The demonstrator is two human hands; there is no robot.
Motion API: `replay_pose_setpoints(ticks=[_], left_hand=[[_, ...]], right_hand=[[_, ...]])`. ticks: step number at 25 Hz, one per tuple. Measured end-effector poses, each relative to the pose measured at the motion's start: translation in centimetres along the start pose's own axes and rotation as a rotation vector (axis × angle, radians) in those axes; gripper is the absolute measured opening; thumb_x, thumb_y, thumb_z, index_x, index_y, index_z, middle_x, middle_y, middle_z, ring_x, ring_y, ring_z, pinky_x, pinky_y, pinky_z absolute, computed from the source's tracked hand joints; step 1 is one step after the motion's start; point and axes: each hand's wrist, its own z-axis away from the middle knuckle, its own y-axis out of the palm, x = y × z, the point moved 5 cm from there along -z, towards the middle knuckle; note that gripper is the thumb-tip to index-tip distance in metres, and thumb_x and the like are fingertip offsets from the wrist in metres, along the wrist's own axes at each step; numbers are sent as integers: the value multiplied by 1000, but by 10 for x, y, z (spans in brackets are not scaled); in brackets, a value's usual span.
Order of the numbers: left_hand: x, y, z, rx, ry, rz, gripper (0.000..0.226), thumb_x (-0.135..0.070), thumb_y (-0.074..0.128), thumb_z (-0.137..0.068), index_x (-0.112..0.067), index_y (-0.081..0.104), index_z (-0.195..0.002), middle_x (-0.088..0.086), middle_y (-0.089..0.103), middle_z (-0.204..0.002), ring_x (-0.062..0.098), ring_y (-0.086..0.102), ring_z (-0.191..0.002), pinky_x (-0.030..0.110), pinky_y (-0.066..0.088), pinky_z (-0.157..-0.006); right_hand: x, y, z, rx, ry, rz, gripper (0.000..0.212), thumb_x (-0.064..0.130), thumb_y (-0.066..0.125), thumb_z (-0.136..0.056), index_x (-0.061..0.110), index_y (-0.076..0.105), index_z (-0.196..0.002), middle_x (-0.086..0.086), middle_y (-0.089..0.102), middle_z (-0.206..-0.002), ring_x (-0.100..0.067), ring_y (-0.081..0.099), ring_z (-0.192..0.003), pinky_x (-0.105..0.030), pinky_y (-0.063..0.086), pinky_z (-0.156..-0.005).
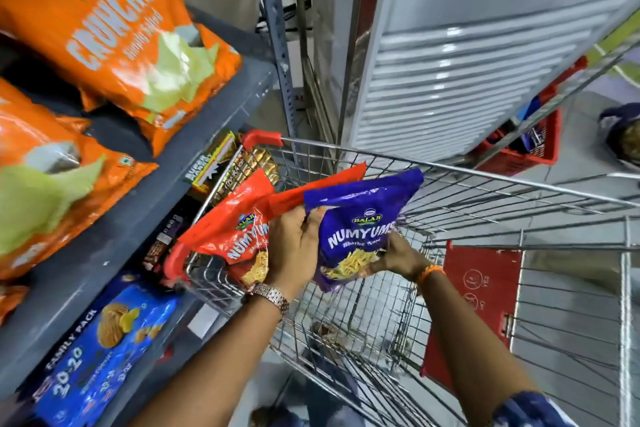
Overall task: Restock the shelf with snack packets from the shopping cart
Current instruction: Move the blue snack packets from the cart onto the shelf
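Note:
Above the wire shopping cart (485, 177) I hold two Numyums snack packets. My left hand (294, 246), with a metal watch at the wrist, grips the red packet (235, 229) and also pinches the top edge of the purple packet (360, 218). My right hand (398, 253), an orange band at its wrist, grasps the purple packet's lower right side. The grey shelf (145, 184) runs along the left, just beside the red packet. The cart basket under my hands looks nearly bare.
Orange Crunchem bags (114, 28) lie on the upper shelf; a blue 20-20 biscuit pack (104, 340) sits on the lower one. A slotted steel upright (277, 45) and a white louvred cabinet (467, 80) stand behind the cart. A red crate (526, 146) is at the right.

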Motion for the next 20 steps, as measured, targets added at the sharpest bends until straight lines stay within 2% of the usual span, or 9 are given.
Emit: replay_pose_setpoints(ticks=[3, 4, 6, 8, 10, 13, 16, 18, 20], left_hand=[[-39, -44, -16, -64, 26, 32, 51, -50, 51, -93, -10, 57, -62, 2, 57, -54, 8, 40, -55, 47, 43, -50], [-54, -62, -17, -85, 43, 30, 57, -52, 50, -91, -2, 57, -64, 16, 58, -57, 11, 41, -59, 51, 44, -54], [-88, -100, -20, -128, 117, 31, 62, -53, 50, -89, 2, 58, -64, 23, 59, -59, 9, 44, -62, 51, 46, -57], [-126, -139, -21, -136, 170, 68, 70, -53, 50, -88, 15, 64, -79, 29, 69, -73, 14, 50, -72, 58, 49, -66], [-159, -175, -18, -143, 190, 123, 77, -54, 52, -85, 22, 62, -89, 21, 69, -81, 17, 49, -78, 64, 49, -72], [-206, -226, -4, -175, 267, 132, 73, -51, 54, -84, 21, 61, -84, 12, 57, -75, 17, 43, -72, 61, 44, -64], [-241, -270, 13, -197, 313, 195, 68, -47, 57, -84, 21, 61, -86, 26, 65, -73, 21, 46, -72, 64, 43, -62], [-258, -295, 22, -216, 332, 210, 52, -42, 60, -85, 9, 69, -85, 40, 69, -84, 23, 53, -75, 63, 48, -67], [-271, -312, 31, -235, 357, 225, 31, -35, 61, -89, -8, 77, -86, 24, 78, -87, 19, 62, -80, 54, 52, -73]], right_hand=[[43, 17, 35, 36, -99, -62, 75, -5, 92, -60, 29, 64, -120, -8, 71, -128, -24, 67, -119, -35, 55, -101], [61, 25, 49, 47, -118, -54, 72, 5, 95, -60, 33, 66, -119, -6, 72, -128, -22, 68, -118, -36, 55, -101], [92, 41, 76, 60, -157, -90, 70, 20, 99, -58, 32, 68, -120, -4, 73, -125, -23, 70, -115, -42, 55, -101], [124, 56, 104, 30, -189, -121, 72, 24, 99, -58, 32, 66, -121, -6, 72, -126, -27, 70, -115, -49, 53, -102], [156, 72, 131, 32, -238, -146, 68, 28, 98, -59, 35, 67, -119, -5, 73, -125, -25, 71, -113, -39, 58, -95], [208, 100, 176, 70, -303, -126, 58, 33, 95, -63, 34, 70, -116, 1, 77, -117, -16, 74, -105, -22, 58, -84], [253, 114, 217, 45, -379, -105, 68, 49, 95, -56, 28, 68, -115, 13, 77, -116, -9, 73, -107, -14, 56, -82], [279, 121, 239, 32, -448, -89, 80, 60, 93, -49, 20, 61, -111, 24, 76, -110, 3, 72, -101, -5, 53, -77], [303, 128, 253, 65, -489, -61, 77, 54, 93, -52, 15, 60, -111, 25, 77, -108, 9, 72, -96, -4, 53, -75]])
